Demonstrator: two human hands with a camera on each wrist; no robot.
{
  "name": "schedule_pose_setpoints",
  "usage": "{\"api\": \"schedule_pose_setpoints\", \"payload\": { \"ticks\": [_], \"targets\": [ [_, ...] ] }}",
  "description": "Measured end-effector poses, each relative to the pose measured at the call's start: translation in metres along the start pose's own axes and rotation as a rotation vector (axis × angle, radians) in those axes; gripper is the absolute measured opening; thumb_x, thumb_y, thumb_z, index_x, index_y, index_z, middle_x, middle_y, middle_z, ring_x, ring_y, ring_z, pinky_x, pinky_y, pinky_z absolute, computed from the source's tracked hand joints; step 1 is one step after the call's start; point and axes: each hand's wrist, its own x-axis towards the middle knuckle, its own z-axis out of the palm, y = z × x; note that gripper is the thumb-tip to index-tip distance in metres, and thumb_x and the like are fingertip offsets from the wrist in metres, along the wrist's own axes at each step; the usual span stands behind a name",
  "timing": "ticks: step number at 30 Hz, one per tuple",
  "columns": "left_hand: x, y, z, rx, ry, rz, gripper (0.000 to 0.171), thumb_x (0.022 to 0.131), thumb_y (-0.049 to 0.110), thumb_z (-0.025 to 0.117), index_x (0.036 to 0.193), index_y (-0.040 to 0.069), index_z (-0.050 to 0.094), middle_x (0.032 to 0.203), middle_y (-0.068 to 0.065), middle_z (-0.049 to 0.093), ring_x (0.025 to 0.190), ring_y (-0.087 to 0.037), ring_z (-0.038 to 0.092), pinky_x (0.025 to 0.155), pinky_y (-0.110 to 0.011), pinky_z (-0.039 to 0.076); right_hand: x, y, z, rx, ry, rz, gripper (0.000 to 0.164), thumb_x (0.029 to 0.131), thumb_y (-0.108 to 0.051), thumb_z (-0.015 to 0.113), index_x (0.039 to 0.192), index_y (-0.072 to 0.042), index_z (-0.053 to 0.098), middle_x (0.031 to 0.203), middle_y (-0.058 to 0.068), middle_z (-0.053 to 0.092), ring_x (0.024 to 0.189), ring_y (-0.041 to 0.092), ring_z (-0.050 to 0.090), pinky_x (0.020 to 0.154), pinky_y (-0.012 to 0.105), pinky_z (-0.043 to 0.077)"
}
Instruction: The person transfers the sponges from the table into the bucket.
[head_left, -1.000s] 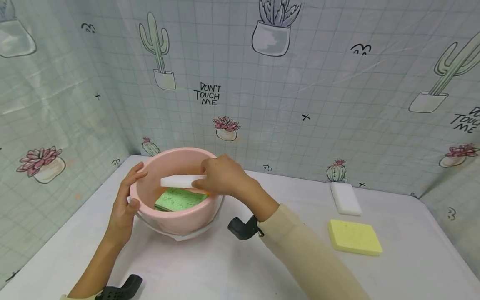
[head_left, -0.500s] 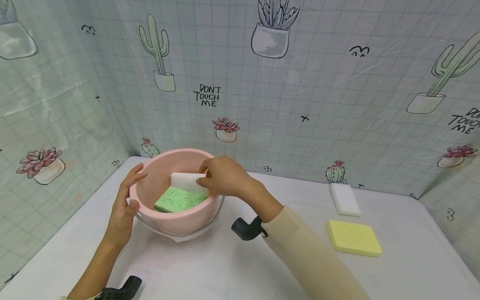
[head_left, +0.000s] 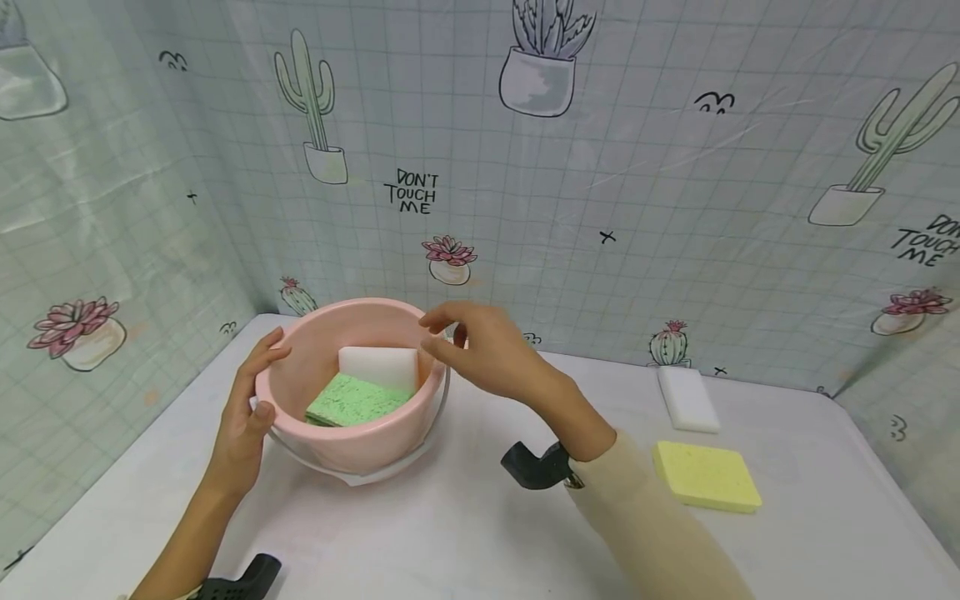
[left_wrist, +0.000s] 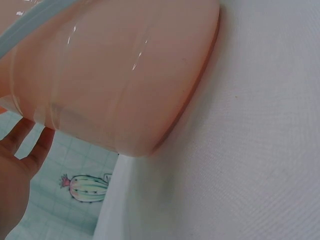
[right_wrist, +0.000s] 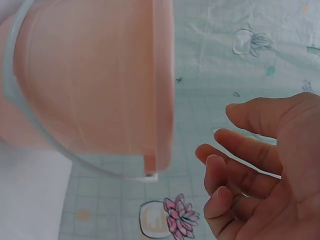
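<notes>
A pink bucket stands at the left of the white table. Inside it lie a green sponge and a white sponge block, which leans behind the green one. My left hand holds the bucket's left side, fingertips over the rim and thumb on the near side; in the left wrist view its fingers meet the outer wall. At the right rim, my right hand is empty, fingers loosely bent, thumb apart from them. The right wrist view shows this hand beside the bucket wall, holding nothing.
To the right lie a white block and a yellow sponge on the table. A pale handle hangs down the bucket's front. A cactus-print sheet rises behind and at both sides.
My right hand has let go of the white sponge block inside the bucket and drawn back up and right to the rim. The left hand keeps its place on the bucket.
</notes>
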Motion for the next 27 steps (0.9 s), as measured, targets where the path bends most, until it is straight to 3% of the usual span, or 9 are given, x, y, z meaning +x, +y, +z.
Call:
{"api": "schedule_pose_setpoints", "payload": {
  "ticks": [3,9,17,27],
  "targets": [
    [0.0,0.0,0.0,-0.004,-0.002,0.009,0.062,0.093,0.042,0.053,0.142,0.007,0.038,0.157,-0.002,0.02,0.142,-0.022,0.014,0.112,-0.036,0.018,-0.01,0.004,-0.007,0.0,0.077,-0.021,0.025,0.092,-0.022,0.064,0.116,-0.013,0.067,0.107,-0.008,0.064,0.079,0.01,0.053,0.054,0.027,0.046],
    [0.0,0.002,0.002,-0.021,0.001,0.05,0.061,0.094,0.042,0.054,0.141,0.006,0.04,0.156,-0.004,0.022,0.142,-0.024,0.015,0.111,-0.033,0.02,-0.032,0.021,-0.02,-0.035,0.195,-0.049,0.027,0.091,-0.021,0.066,0.117,-0.013,0.066,0.111,-0.006,0.064,0.079,0.009,0.053,0.061,0.028,0.047],
    [0.0,-0.001,0.001,0.004,0.006,-0.001,0.062,0.093,0.042,0.054,0.141,0.006,0.039,0.157,0.0,0.021,0.142,-0.022,0.015,0.112,-0.037,0.021,-0.062,0.06,-0.032,-0.096,0.323,-0.077,0.03,0.09,-0.018,0.068,0.119,-0.012,0.065,0.11,-0.004,0.065,0.08,0.009,0.053,0.065,0.033,0.048],
    [-0.001,0.001,0.002,-0.004,0.015,0.016,0.062,0.093,0.043,0.054,0.141,0.007,0.041,0.156,-0.001,0.022,0.142,-0.022,0.015,0.113,-0.038,0.017,-0.103,0.107,-0.038,-0.154,0.459,-0.008,0.034,0.088,-0.015,0.07,0.121,-0.01,0.063,0.107,0.0,0.064,0.08,0.01,0.052,0.063,0.028,0.047]
  ]
}}
